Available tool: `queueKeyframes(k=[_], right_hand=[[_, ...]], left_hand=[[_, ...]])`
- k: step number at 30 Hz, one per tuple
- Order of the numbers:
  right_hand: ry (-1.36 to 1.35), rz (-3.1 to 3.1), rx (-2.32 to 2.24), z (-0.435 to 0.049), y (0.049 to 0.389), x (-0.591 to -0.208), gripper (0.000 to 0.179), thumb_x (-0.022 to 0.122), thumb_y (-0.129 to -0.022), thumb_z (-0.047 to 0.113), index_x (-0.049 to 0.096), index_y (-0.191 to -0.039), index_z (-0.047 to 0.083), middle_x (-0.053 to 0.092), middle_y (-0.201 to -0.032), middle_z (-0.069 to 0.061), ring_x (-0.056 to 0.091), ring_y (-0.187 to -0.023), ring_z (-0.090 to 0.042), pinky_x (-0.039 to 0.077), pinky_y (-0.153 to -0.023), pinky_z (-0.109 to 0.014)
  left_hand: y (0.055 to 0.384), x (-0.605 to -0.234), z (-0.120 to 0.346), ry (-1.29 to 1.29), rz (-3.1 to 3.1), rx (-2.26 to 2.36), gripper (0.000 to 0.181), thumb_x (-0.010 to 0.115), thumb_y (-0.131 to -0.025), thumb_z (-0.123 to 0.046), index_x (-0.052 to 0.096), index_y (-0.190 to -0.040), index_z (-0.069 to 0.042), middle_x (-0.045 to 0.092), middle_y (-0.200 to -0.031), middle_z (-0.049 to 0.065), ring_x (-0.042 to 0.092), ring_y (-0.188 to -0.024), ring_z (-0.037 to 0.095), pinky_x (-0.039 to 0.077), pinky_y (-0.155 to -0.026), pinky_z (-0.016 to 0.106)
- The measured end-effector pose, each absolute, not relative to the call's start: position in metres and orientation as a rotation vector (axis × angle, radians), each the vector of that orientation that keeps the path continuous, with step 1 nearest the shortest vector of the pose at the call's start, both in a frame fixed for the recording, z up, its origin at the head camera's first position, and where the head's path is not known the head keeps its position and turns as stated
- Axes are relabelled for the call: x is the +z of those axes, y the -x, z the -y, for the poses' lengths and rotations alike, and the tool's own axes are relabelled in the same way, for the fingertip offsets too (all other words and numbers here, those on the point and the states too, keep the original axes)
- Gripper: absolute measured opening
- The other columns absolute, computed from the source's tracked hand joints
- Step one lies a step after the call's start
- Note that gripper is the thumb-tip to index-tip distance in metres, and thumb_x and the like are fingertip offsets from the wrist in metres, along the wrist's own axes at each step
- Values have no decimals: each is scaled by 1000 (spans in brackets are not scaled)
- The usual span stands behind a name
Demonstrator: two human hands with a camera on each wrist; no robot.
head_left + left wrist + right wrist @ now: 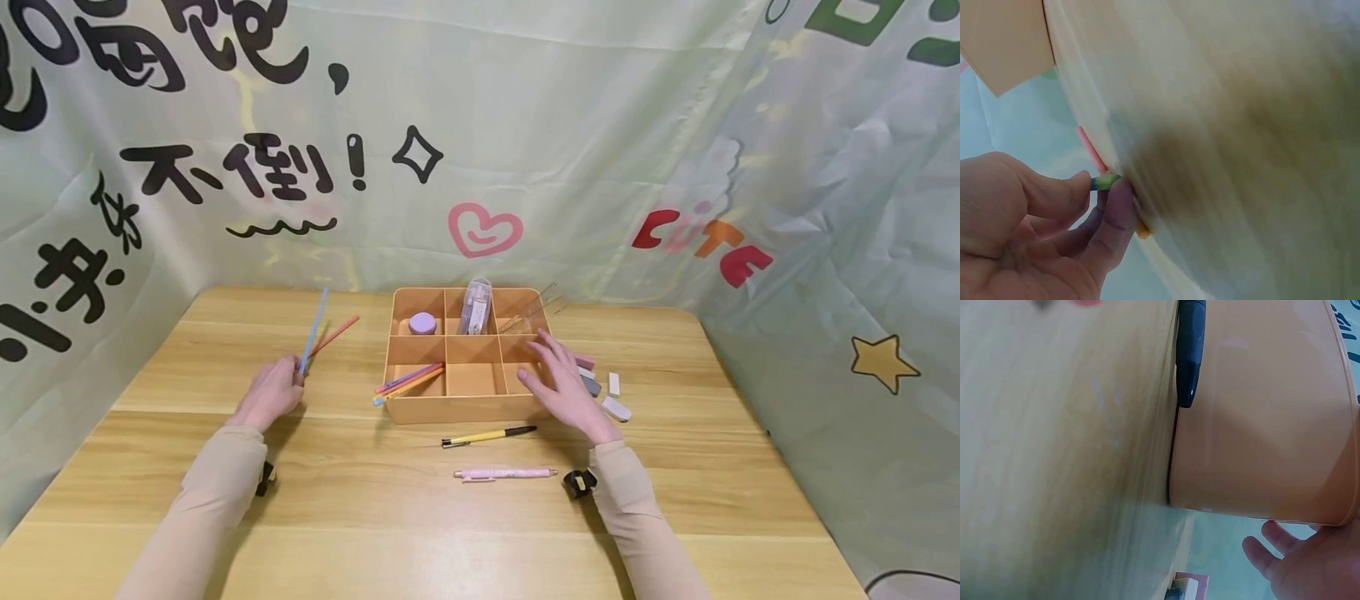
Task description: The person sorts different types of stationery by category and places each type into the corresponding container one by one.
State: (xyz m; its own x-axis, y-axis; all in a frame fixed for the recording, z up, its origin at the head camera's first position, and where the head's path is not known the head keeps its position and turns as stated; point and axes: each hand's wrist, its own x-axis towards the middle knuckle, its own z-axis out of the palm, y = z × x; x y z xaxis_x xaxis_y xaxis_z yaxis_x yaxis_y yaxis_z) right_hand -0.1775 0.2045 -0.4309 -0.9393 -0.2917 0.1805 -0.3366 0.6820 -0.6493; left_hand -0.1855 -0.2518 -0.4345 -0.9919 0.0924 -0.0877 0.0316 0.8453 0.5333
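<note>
My left hand [270,390] pinches a slim blue pencil-like stick [313,329] between thumb and fingertips, left of the organizer box. A red stick [334,335] slants just beyond those fingers; in the left wrist view the red stick [1091,150] passes behind the pinched end, and whether the hand also holds it is unclear. An orange divided organizer box [465,409] stands mid-table. Over its right side, my right hand [562,385] has its fingers spread and grips nothing. Several coloured pencils [411,382] lean in the box's front left compartment.
In the back compartments are a purple round item [422,323], a clear-cased item [476,308] and thin transparent pieces [531,310]. Several erasers [617,408] lie right of the box. Before it lie a yellow-black pen [487,436] and a pink pen [506,473]. Fabric hangs behind.
</note>
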Motion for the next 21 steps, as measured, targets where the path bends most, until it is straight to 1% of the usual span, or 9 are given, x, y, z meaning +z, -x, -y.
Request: queueKeyframes(k=[4, 6, 8, 10, 14, 17, 21], right_hand=[[-529, 2823, 1118, -204, 177, -431, 61, 56, -102, 38, 41, -153, 10, 15, -170, -16, 11, -155, -45, 18, -115, -77], [-527, 2825, 1119, -204, 177, -431, 61, 56, -102, 38, 41, -153, 10, 14, -170, -16, 10, -155, -44, 18, -115, -77], [-527, 2823, 1120, -204, 177, -431, 61, 56, -102, 38, 41, -153, 10, 14, -170, -16, 10, -156, -44, 17, -116, -77], [-528, 2820, 1119, -204, 177, -431, 60, 56, -102, 38, 41, -153, 9, 15, -170, -16, 10, -155, -44, 17, -116, -76], [-528, 2813, 1123, -204, 178, -430, 60, 56, -101, 37, 42, -152, 9, 16, -169, -17, 11, -155, -45, 17, -116, -76], [-528, 2813, 1121, -204, 178, -431, 60, 57, -101, 37, 42, -152, 8, 15, -169, -17, 11, -155, -44, 17, -117, -75], [-527, 2812, 1115, -205, 178, -431, 60, 57, -101, 37, 42, -152, 8, 15, -169, -17, 11, -156, -43, 17, -117, -75]], left_hand=[[183, -432, 250, -111, -2953, 845, 29, 44, -99, 0, 50, -124, 14, 61, -90, 23, 51, -69, 24, 40, -56, 30], [181, -431, 248, -115, -2969, 870, 36, 46, -98, 1, 46, -130, 16, 63, -93, 25, 53, -68, 24, 41, -55, 30], [180, -429, 246, -118, -2987, 897, 38, 49, -97, 3, 44, -132, 17, 65, -97, 27, 55, -69, 24, 42, -55, 29], [179, -427, 244, -118, -3008, 927, 35, 50, -98, 2, 47, -129, 16, 66, -99, 29, 57, -70, 24, 43, -54, 28], [176, -423, 239, -134, -3083, 976, 24, 47, -102, -2, 56, -118, 13, 67, -98, 30, 59, -71, 25, 42, -53, 26], [174, -421, 236, -141, -3131, 1017, 23, 48, -103, -5, 61, -113, 12, 69, -94, 28, 58, -69, 24, 41, -52, 25], [171, -418, 231, -144, -3166, 1067, 25, 49, -104, -9, 62, -111, 11, 70, -88, 24, 56, -65, 21, 40, -50, 25]])
